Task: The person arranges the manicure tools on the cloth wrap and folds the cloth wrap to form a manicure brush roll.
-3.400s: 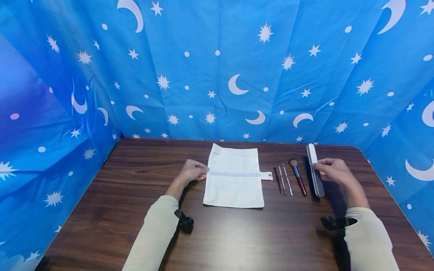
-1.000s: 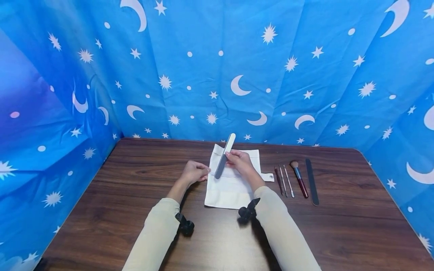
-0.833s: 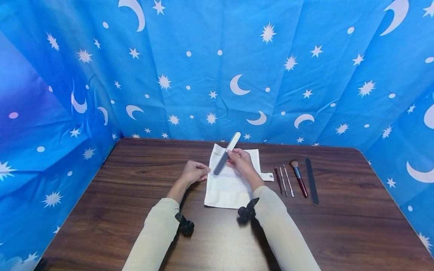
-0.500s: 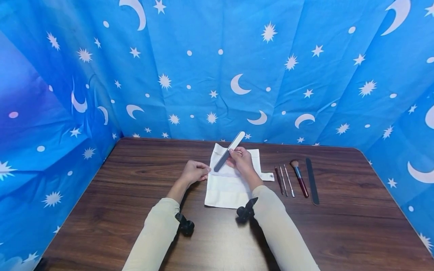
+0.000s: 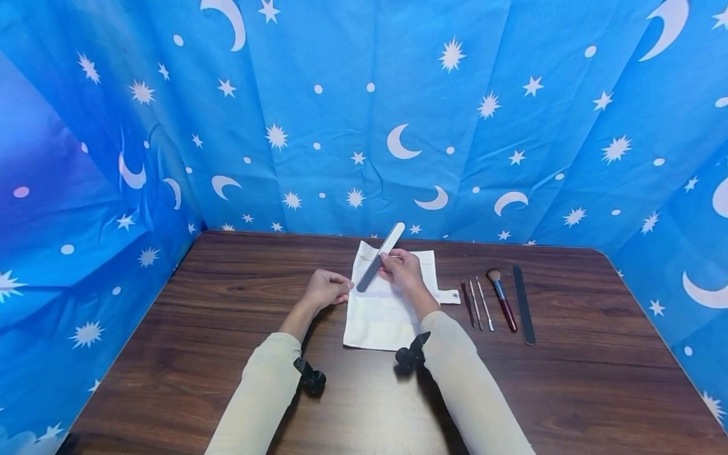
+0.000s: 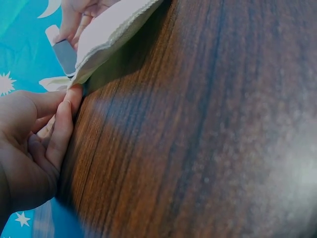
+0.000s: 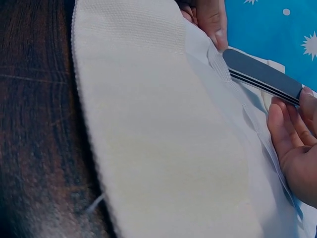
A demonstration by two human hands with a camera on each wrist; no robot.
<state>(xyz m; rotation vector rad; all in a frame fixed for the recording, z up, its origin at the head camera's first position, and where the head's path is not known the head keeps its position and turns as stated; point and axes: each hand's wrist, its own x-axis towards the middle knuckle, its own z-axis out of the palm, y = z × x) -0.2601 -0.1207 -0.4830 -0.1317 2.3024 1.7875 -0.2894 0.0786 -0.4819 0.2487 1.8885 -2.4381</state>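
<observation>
A white cloth tool roll (image 5: 376,325) lies spread on the table, with a snap tab (image 5: 449,296) at its right. My left hand (image 5: 325,289) pinches the roll's left edge at the middle band, where the left wrist view shows the fabric lifted between thumb and finger. In my right hand (image 5: 405,270) is a thick grey and white nail buffer (image 7: 262,72), pinched near its middle and slanted over the roll. Its grey lower end is right at the elastic pocket edge (image 7: 225,69), close to my left fingertips.
Right of the roll lie a dark red slim tool (image 5: 467,303), two thin metal tools (image 5: 485,304), a makeup brush (image 5: 502,300) and a dark nail file (image 5: 524,304). A blue curtain (image 5: 341,126) with moons and stars stands behind the table.
My right hand has brought the nail buffer left from beside the dark nail file to over the roll. Lately its lower end rose slightly, then dropped back. My left hand stays at the edge.
</observation>
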